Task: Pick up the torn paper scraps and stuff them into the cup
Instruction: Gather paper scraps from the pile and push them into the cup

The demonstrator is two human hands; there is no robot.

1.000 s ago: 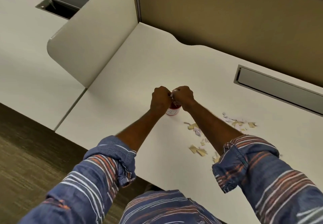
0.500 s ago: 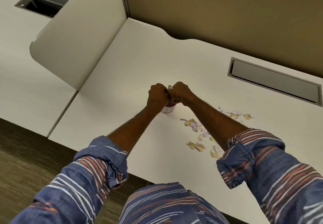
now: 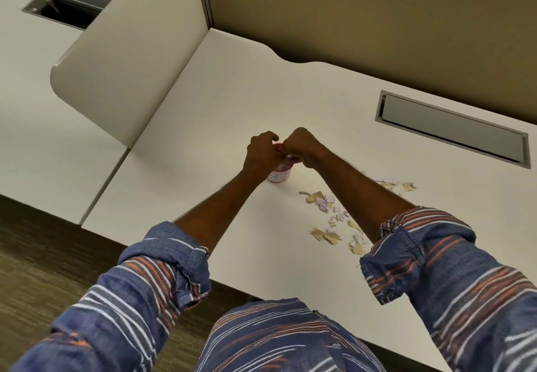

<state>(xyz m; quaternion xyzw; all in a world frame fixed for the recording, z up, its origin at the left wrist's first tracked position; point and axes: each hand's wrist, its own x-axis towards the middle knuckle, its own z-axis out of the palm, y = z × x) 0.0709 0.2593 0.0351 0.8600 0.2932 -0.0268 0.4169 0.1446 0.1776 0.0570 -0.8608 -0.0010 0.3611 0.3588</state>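
Mid-stuffing: the left hand (image 3: 259,155) wraps its grip around the small red cup (image 3: 279,174) at desk (image 3: 220,104) centre, while the right hand (image 3: 300,145), fingers bunched together, presses paper into its mouth. Loose paper scraps (image 3: 329,215) lie at the cup's four o'clock. Next, probably, the right hand must reach back there.

small red and white cup (image 3: 279,174) stands upright; tan and pale torn paper scraps (image 3: 331,215) lie scattered beside it.
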